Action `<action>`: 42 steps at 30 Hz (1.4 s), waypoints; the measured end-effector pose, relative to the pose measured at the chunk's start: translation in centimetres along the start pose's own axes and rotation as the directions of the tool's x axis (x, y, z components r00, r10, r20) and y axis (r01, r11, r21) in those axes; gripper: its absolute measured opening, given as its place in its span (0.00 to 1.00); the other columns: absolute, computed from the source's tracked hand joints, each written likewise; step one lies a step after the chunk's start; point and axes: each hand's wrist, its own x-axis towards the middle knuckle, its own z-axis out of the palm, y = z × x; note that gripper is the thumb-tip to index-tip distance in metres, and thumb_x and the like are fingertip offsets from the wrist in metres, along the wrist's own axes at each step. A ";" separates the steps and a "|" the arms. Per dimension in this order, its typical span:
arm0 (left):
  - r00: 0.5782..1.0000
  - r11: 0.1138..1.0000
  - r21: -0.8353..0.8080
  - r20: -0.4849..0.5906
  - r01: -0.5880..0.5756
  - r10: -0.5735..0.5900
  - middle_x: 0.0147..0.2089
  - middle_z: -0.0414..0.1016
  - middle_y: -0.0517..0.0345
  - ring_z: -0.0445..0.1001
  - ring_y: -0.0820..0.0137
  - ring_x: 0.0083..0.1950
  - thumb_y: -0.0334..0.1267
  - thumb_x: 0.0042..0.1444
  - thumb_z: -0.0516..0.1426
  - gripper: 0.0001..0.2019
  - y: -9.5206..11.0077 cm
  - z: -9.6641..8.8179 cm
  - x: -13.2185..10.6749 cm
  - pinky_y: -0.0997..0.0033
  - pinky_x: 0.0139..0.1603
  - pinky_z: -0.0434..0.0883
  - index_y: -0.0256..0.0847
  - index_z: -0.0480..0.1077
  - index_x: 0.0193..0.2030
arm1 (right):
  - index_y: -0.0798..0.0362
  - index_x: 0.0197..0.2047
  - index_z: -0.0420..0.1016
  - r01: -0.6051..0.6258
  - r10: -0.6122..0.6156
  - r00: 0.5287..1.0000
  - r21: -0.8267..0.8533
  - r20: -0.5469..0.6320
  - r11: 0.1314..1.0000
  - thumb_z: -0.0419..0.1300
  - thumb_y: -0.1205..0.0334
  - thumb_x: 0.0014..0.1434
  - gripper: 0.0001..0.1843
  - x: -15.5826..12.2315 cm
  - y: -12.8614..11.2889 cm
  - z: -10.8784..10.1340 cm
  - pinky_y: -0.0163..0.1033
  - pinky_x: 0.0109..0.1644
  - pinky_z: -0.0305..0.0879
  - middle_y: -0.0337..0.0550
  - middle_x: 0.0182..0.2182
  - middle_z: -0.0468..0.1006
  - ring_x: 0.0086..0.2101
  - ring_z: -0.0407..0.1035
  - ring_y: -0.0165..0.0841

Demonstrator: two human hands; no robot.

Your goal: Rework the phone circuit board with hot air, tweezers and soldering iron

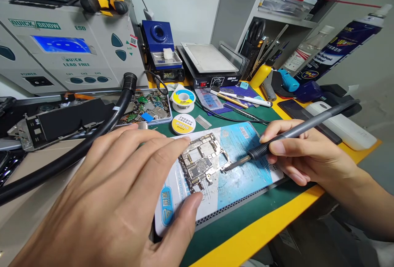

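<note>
A bare phone circuit board (201, 162) lies on a white-and-blue printed pad (243, 185). My left hand (123, 193) spans the board's left side, index fingertip at its upper edge and thumb at its lower edge, gripping it against the pad. My right hand (295, 152) is closed around the black handle of a soldering iron (283, 135), held like a pen. Its dark tip meets the board's right-hand arm near the lower corner; whether it actually touches is hard to tell.
A hot-air station (70, 53) stands back left, its black hose (113, 121) crossing behind my left hand. Beyond the pad are a solder spool (183, 99), a round tin (184, 124), a tray of scrap boards (147, 105), tweezers (243, 111), a soldering station (166, 62) and a heating plate (212, 64).
</note>
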 end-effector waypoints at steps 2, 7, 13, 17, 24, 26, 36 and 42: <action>1.000 1.000 -0.001 0.002 0.002 -0.002 0.57 0.80 0.50 0.76 0.52 0.62 0.43 0.68 0.62 0.20 0.1 0.0 0.0 0.46 0.73 0.66 0.43 0.72 0.64 | 0.48 0.31 0.91 -0.002 0.002 1.000 0.007 0.002 1.000 0.81 0.61 0.49 0.06 -0.1 0.0 0.0 0.24 0.09 0.59 0.43 0.20 0.85 0.08 0.70 0.31; 1.000 1.000 0.003 -0.009 -0.009 0.009 0.56 0.79 0.51 0.76 0.51 0.62 0.45 0.68 0.61 0.20 -0.1 0.2 -0.1 0.45 0.72 0.66 0.44 0.72 0.65 | 0.49 0.31 0.91 -0.004 0.004 1.000 0.023 0.013 1.000 0.82 0.62 0.50 0.06 0.0 0.0 0.1 0.23 0.09 0.60 0.43 0.20 0.86 0.08 0.70 0.31; 1.000 1.000 -0.002 0.002 0.009 -0.009 0.59 0.77 0.50 0.73 0.50 0.65 0.42 0.66 0.61 0.22 -0.3 0.3 -0.5 0.45 0.74 0.63 0.43 0.71 0.66 | 0.50 0.32 0.91 0.002 -0.003 0.999 0.032 0.034 0.999 0.82 0.60 0.51 0.07 0.0 0.0 0.1 0.23 0.09 0.61 0.43 0.20 0.85 0.09 0.71 0.30; 1.000 1.000 0.021 0.020 -0.022 0.022 0.58 0.77 0.48 0.73 0.51 0.64 0.41 0.67 0.61 0.22 -0.3 0.3 -0.3 0.46 0.73 0.64 0.42 0.71 0.65 | 0.50 0.32 0.91 -0.005 0.004 1.000 0.039 0.027 0.999 0.82 0.61 0.52 0.07 -0.1 -0.1 0.0 0.23 0.10 0.62 0.43 0.21 0.86 0.09 0.70 0.29; 0.999 0.999 0.024 0.021 -0.028 0.028 0.58 0.78 0.48 0.74 0.50 0.63 0.40 0.67 0.60 0.21 -0.3 0.2 0.0 0.45 0.73 0.64 0.42 0.71 0.66 | 0.52 0.32 0.90 -0.025 0.024 0.999 0.038 0.023 0.999 0.83 0.61 0.51 0.09 -0.2 -0.1 0.0 0.23 0.10 0.61 0.44 0.21 0.86 0.09 0.71 0.30; 0.999 0.999 0.026 0.017 -0.036 0.036 0.57 0.78 0.48 0.74 0.50 0.63 0.40 0.67 0.60 0.21 -0.3 0.2 0.0 0.46 0.72 0.65 0.42 0.71 0.65 | 0.53 0.32 0.90 -0.030 0.029 0.999 0.040 0.024 0.999 0.83 0.61 0.51 0.10 -0.2 -0.1 0.0 0.23 0.10 0.61 0.44 0.21 0.86 0.09 0.71 0.30; 1.000 0.999 0.042 0.012 -0.027 0.027 0.57 0.79 0.50 0.75 0.49 0.62 0.39 0.65 0.61 0.22 -0.2 0.2 0.1 0.45 0.73 0.66 0.43 0.70 0.65 | 0.50 0.33 0.90 0.004 -0.004 1.000 0.010 0.016 1.000 0.83 0.60 0.51 0.09 -0.2 0.1 -0.3 0.22 0.10 0.60 0.43 0.21 0.86 0.09 0.71 0.31; 1.000 0.999 0.033 0.011 -0.026 0.025 0.57 0.79 0.49 0.76 0.50 0.62 0.40 0.66 0.61 0.21 -0.2 0.2 0.0 0.45 0.71 0.67 0.43 0.71 0.65 | 0.49 0.34 0.91 0.007 -0.007 1.000 0.013 0.000 1.000 0.84 0.59 0.50 0.10 -0.1 0.4 -0.4 0.25 0.09 0.63 0.44 0.21 0.86 0.09 0.71 0.32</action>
